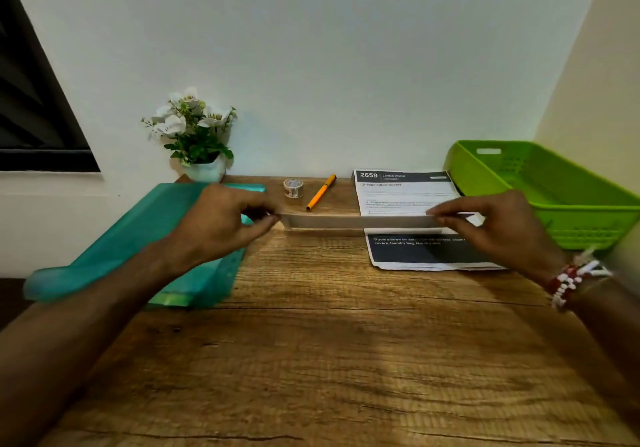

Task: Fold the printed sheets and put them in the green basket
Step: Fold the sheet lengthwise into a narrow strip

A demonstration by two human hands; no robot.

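A printed sheet [356,221] hangs nearly edge-on above the wooden table, stretched between both hands. My left hand [221,218] pinches its left end and my right hand [498,225] pinches its right end. Under the held sheet lies a stack of printed sheets [401,194] with a dark header reading 2659 and a dark band near its front edge. The green basket [550,190] stands at the table's back right, beside the stack, and looks empty.
A teal tray [138,239] lies at the left, partly under my left forearm. A tape roll [293,188] and an orange pen [321,192] rest near the back wall. A potted white flower [195,135] stands at the back left.
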